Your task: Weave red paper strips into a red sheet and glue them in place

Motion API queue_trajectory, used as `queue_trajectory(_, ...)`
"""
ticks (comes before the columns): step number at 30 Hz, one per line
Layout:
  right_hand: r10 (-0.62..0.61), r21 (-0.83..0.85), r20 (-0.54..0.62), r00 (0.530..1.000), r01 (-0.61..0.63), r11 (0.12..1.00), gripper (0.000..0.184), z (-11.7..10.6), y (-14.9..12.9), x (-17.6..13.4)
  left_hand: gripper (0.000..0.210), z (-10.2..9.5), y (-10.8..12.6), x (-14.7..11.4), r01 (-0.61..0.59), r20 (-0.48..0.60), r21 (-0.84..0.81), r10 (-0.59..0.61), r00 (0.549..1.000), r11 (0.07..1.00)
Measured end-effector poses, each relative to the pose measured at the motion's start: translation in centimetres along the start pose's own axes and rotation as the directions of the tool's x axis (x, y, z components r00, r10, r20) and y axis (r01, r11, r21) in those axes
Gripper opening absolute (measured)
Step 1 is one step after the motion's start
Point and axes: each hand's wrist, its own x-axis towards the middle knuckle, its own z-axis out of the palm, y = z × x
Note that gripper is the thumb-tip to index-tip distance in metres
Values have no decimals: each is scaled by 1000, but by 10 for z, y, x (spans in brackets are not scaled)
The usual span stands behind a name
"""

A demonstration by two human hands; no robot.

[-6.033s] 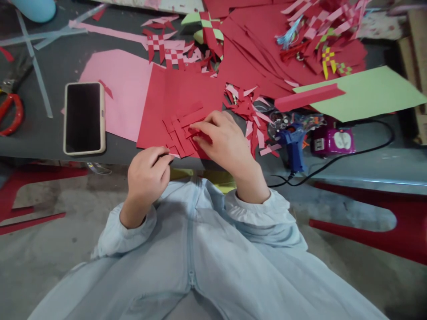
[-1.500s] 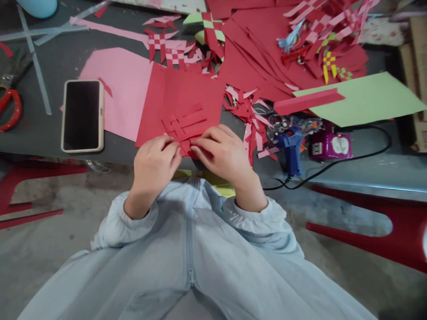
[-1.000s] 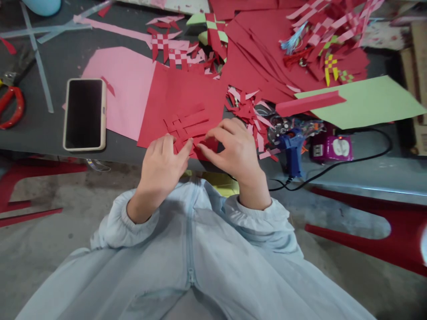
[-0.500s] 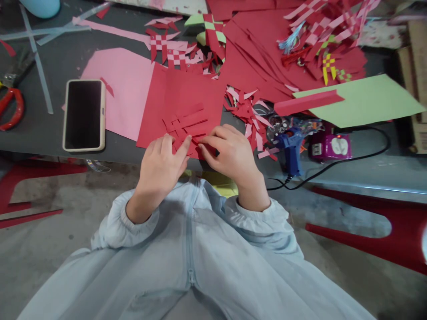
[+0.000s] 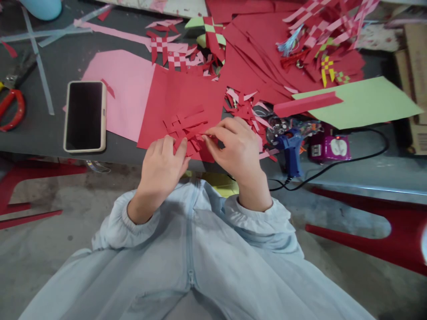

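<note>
Woven red paper strips [image 5: 178,126] lie on a red paper sheet [image 5: 187,91] at the table's near edge. My left hand [image 5: 163,160] rests flat with fingers spread, its fingertips pressing the near-left part of the weave. Between the thumb and forefinger of my right hand [image 5: 235,144] is the end of a red paper strip [image 5: 196,131], pinched at the right of the weave. The strips' near ends are partly hidden by my left fingers.
A phone [image 5: 85,116] lies on pink paper [image 5: 125,91] at left, near red-handled scissors [image 5: 11,106]. To the right are paper scraps [image 5: 245,106], a blue glue gun [image 5: 290,149] with its cord, a purple box [image 5: 330,146] and green paper [image 5: 363,104].
My right hand has shifted slightly right and up, drawing a red strip's end with it. My left hand stays on the weave.
</note>
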Motion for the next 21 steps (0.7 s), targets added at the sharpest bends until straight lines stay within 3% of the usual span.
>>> queue_trajectory(8,87,108,4,996,-87,990,23,-9,-4,10,48,-3,6,5,14,35,1,-14,999,1000)
queue_trajectory(15,-19,130,46,999,13,991,23,-5,-6,7,49,-7,9,5,25,57,-18,-24,998,1000)
queue_trajectory(18,-80,91,72,994,73,993,22,0,-4,1,45,-4,3,-3,-2,-15,-41,1,1000,999)
queue_trajectory(21,-116,59,74,991,111,992,22,4,-2,-6,37,0,-4,-13,-21,-164,-57,11,986,998)
